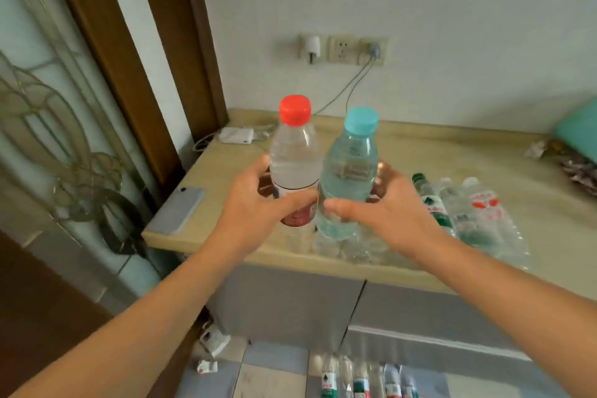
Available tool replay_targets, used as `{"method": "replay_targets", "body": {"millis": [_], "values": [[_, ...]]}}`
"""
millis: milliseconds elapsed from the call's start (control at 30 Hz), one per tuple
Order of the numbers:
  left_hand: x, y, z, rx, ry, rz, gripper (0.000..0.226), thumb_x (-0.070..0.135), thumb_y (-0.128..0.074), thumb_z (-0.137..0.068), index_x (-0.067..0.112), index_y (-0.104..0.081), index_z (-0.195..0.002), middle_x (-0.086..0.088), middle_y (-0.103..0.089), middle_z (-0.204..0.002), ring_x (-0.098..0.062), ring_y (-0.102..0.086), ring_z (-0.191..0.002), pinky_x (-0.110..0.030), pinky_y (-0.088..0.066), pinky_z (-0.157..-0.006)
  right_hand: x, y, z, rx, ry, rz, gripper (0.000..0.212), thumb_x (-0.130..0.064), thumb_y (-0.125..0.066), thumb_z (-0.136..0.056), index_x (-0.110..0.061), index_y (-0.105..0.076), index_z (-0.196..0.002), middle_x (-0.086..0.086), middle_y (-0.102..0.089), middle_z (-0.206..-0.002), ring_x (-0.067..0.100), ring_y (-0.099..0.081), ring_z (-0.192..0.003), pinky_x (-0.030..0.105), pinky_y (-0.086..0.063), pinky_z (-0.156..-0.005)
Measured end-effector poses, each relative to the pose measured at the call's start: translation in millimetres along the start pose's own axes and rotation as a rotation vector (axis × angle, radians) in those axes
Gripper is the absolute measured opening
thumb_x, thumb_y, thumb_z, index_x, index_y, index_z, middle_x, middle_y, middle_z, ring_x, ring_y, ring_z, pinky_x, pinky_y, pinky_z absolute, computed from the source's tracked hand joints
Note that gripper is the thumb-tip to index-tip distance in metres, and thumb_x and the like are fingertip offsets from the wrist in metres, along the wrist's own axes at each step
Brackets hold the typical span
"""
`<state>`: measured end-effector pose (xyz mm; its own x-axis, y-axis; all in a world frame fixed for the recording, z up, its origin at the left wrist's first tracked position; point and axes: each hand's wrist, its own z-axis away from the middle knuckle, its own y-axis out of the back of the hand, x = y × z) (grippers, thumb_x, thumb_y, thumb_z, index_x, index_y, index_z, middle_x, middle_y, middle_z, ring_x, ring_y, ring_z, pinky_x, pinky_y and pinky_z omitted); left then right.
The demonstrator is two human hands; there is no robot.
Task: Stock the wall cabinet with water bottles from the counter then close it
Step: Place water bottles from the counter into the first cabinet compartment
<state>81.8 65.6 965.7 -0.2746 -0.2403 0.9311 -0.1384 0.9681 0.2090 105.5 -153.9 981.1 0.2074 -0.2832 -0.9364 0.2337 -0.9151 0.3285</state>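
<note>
My left hand (255,203) grips a clear water bottle with a red cap (293,155) and holds it upright above the counter (226,229). Touching it on the right is a bluish bottle with a light-blue cap (350,171), held upright in my right hand (378,207). More bottles lie on the counter to the right: one with a green cap and label (433,200) and clear ones with red labels (481,213). No wall cabinet shows in this view.
A phone (177,210) lies at the counter's left edge, a white charger (235,135) at the back left. Wall sockets (342,48) with cables hang above. Base cabinet doors (290,304) are shut below. Several bottles (365,381) lie on the floor. A glass door (48,107) stands left.
</note>
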Motion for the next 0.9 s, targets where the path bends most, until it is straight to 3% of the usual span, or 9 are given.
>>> {"method": "replay_targets", "body": {"millis": [67,267,533,733,833,900], "values": [[45.7,6.5,-22.8,0.027,-0.073,0.015,0.052,0.033,-0.090,-0.072,0.033,-0.065,-0.118,0.015,-0.075,-0.108,-0.004,-0.070,-0.101,-0.018,-0.056,-0.081,-45.2,20.9,-15.6,0.047,0.072,-0.012,0.066,-0.049,-0.092,-0.062,-0.027,-0.065,-0.118,-0.005,-0.078,-0.103,0.015,-0.075,-0.095,0.046,-0.060,-0.087],[166.6,32.7,-83.5,0.117,-0.259,0.073,0.059,0.060,-0.083,-0.067,0.040,-0.063,-0.119,0.019,-0.072,-0.111,-0.002,-0.069,-0.102,-0.020,-0.055,-0.077,-166.0,63.6,-54.6,0.158,0.292,-0.061,0.065,-0.052,-0.089,-0.059,-0.026,-0.064,-0.112,-0.010,-0.079,-0.102,0.010,-0.075,-0.095,0.039,-0.057,-0.088],[263.1,71.2,-176.1,0.160,-0.417,0.139,0.050,0.056,-0.082,-0.070,0.047,-0.064,-0.116,0.020,-0.072,-0.113,-0.009,-0.069,-0.105,-0.037,-0.056,-0.087,-276.7,90.7,-112.9,0.203,0.483,-0.025,0.062,-0.051,-0.088,-0.063,-0.026,-0.065,-0.115,-0.008,-0.079,-0.103,0.012,-0.075,-0.096,0.039,-0.058,-0.088],[300.7,104.3,-266.7,0.136,-0.539,0.160,0.059,0.065,-0.079,-0.056,0.050,-0.065,-0.112,0.027,-0.070,-0.104,0.005,-0.066,-0.093,-0.027,-0.054,-0.077,-339.5,97.1,-177.2,0.347,0.554,0.035,0.065,-0.057,-0.091,-0.057,-0.031,-0.066,-0.111,-0.015,-0.078,-0.098,0.004,-0.074,-0.091,0.028,-0.055,-0.081],[315.3,118.9,-316.6,0.108,-0.577,0.161,0.055,0.062,-0.080,-0.059,0.048,-0.066,-0.111,0.025,-0.072,-0.099,0.007,-0.067,-0.088,-0.019,-0.054,-0.068,-368.5,101.7,-217.9,0.427,0.570,0.035,0.051,-0.047,-0.089,-0.066,-0.033,-0.068,-0.111,-0.021,-0.076,-0.096,-0.002,-0.072,-0.086,0.020,-0.054,-0.074],[321.4,125.2,-351.8,0.114,-0.582,0.152,0.060,0.061,-0.080,-0.060,0.044,-0.065,-0.115,0.019,-0.073,-0.100,-0.001,-0.069,-0.089,-0.018,-0.053,-0.066,-380.4,109.5,-246.2,0.482,0.557,0.006,0.038,-0.038,-0.088,-0.074,-0.034,-0.069,-0.107,-0.019,-0.077,-0.095,0.001,-0.074,-0.086,0.026,-0.058,-0.076]]}}
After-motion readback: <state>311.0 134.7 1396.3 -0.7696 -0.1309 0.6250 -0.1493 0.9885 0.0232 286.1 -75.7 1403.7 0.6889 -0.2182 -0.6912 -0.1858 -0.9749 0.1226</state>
